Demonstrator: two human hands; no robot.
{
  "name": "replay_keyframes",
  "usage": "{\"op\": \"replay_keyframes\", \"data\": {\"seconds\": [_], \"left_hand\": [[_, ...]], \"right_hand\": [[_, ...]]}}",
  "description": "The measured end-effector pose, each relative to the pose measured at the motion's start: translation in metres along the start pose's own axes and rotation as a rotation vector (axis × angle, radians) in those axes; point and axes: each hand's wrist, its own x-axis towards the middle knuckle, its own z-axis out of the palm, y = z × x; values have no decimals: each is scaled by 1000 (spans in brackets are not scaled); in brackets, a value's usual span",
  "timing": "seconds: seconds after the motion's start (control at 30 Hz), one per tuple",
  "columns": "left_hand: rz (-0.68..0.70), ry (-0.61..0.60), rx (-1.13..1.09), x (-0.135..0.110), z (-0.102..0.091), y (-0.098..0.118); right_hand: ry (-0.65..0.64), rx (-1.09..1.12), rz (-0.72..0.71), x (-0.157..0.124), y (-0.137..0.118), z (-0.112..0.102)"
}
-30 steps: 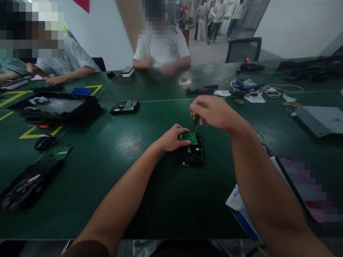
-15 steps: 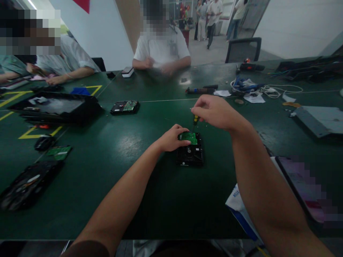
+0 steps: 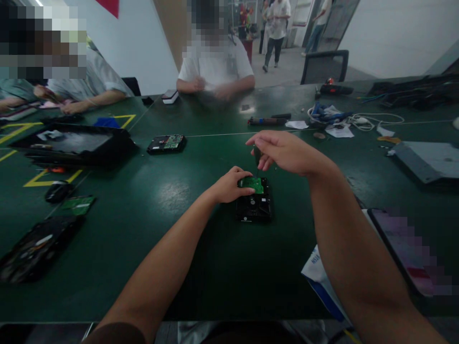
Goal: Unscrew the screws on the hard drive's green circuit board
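Note:
A black hard drive (image 3: 254, 209) lies on the green table in front of me, a green circuit board (image 3: 256, 184) at its far end. My left hand (image 3: 232, 185) grips the drive's left side, thumb and fingers over the board's edges. Above the far end, my right hand (image 3: 274, 150) is closed round a small screwdriver (image 3: 257, 157) held upright, its shaft pointing down at the board's far edge. Most of the handle is hidden by the fingers, and I cannot tell whether the tip touches a screw.
At left are a black tray (image 3: 71, 143), a loose green board (image 3: 79, 204) and an opened drive (image 3: 41, 246). Another drive (image 3: 167, 143) lies farther off. A phone (image 3: 398, 248) is by my right forearm, cables (image 3: 332, 115) and a grey metal case (image 3: 428, 162) beyond. Co-workers sit opposite.
My right hand has shifted slightly down and its fingers have re-wrapped round the screwdriver handle, covering more of it. My left hand and the hard drive have stayed put.

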Motion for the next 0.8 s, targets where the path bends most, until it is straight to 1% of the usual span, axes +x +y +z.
{"op": "replay_keyframes", "data": {"seconds": [0.1,0.17,0.23,0.33,0.5,0.67,0.73,0.8], "left_hand": [[-9,2,-10,0,0,-1],[-15,-5,-12,0,0,-1],[-14,-6,-11,0,0,-1],[-6,2,-9,0,0,0],[-2,8,-18,0,1,-1],[-13,-1,-15,0,1,-1],[-13,1,-17,0,1,-1],[-10,4,-20,-1,1,0]], "right_hand": [[108,-168,-29,0,2,-4],[171,-267,1,0,1,-5],[193,-309,52,-1,-1,-6],[157,-267,75,-1,-3,-3],[45,-39,31,1,-2,4],[-13,150,86,1,-1,3],[-28,143,82,1,-1,2],[-6,56,48,0,-1,0]]}}
